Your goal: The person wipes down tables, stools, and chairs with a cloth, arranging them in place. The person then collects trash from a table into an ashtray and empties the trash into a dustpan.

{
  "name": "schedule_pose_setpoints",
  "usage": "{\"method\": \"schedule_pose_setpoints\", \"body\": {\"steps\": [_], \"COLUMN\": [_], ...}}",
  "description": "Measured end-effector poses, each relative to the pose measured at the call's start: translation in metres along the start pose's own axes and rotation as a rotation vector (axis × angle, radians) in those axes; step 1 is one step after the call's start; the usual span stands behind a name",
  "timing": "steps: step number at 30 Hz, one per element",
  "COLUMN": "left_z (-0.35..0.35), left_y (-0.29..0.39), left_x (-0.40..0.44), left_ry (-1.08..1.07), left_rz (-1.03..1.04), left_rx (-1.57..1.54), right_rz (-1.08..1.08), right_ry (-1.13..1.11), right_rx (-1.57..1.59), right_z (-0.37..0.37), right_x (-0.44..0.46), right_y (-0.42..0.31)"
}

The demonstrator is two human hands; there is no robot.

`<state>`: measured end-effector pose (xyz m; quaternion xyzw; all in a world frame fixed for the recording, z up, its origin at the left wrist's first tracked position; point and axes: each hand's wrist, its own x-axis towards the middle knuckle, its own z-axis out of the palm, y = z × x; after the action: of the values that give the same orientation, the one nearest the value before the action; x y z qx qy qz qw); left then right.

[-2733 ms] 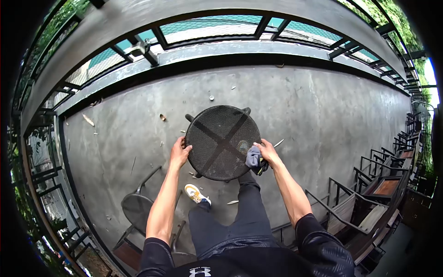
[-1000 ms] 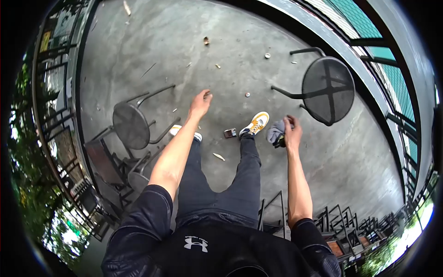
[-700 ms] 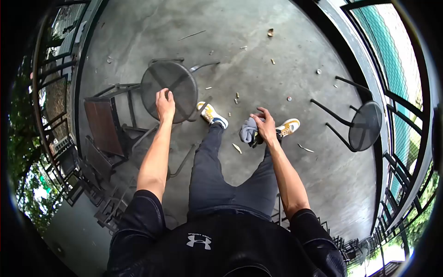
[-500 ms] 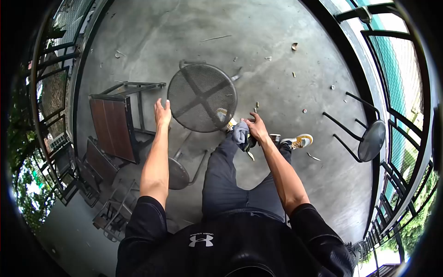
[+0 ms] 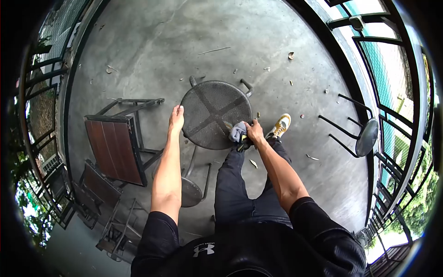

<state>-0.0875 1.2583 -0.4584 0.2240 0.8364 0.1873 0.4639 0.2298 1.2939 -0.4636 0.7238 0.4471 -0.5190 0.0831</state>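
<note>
A round black metal stool (image 5: pixel 210 104) with a mesh top and crossed bars under it stands in front of me. My left hand (image 5: pixel 176 119) is at the stool's left rim, its fingers closed against the edge and partly hidden by it. In my right hand (image 5: pixel 255 132) is a bunched grey cloth (image 5: pixel 238 132), pressed near the stool's lower right rim. Something dark with yellow-green parts (image 5: pixel 242 145) hangs below the cloth; I cannot make out what it is. My left foot is hidden under the stool.
A brown slatted table (image 5: pixel 113 150) lies tipped on its side at left, with more furniture behind it. A round stool (image 5: pixel 190 191) is by my left leg. Another stool (image 5: pixel 367 137) lies overturned at right near the railing (image 5: pixel 392 113). Litter dots the concrete floor (image 5: pixel 152 60).
My left hand has come up to the stool's rim. The stool has turned and now sits between both hands. My right hand keeps the cloth, and my right foot has stepped forward.
</note>
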Motion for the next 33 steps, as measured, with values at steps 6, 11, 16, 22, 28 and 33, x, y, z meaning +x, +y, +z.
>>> {"method": "schedule_pose_setpoints", "body": {"steps": [6, 11, 16, 22, 28, 33], "left_z": [0.018, 0.07, 0.169, 0.314, 0.429, 0.491], "left_y": [0.071, 0.159, 0.262, 0.357, 0.433, 0.441], "left_x": [-0.022, -0.029, -0.028, -0.02, -0.031, -0.008], "left_ry": [0.072, -0.01, -0.09, -0.244, -0.367, -0.449], "left_rz": [-0.054, 0.094, 0.309, 0.487, 0.538, 0.477], "left_rx": [-0.1, -0.134, 0.026, 0.127, 0.278, 0.283], "right_rz": [-0.047, 0.008, 0.107, 0.091, 0.191, 0.085], "right_ry": [0.142, 0.155, 0.374, 0.575, 0.538, 0.564], "right_rx": [0.17, 0.396, 0.434, 0.655, 0.767, 0.985], "right_z": [-0.031, -0.105, -0.204, -0.315, -0.397, -0.433], "right_x": [-0.002, 0.005, 0.017, 0.064, 0.1, 0.128], "right_y": [0.017, 0.042, 0.074, 0.14, 0.199, 0.228]}}
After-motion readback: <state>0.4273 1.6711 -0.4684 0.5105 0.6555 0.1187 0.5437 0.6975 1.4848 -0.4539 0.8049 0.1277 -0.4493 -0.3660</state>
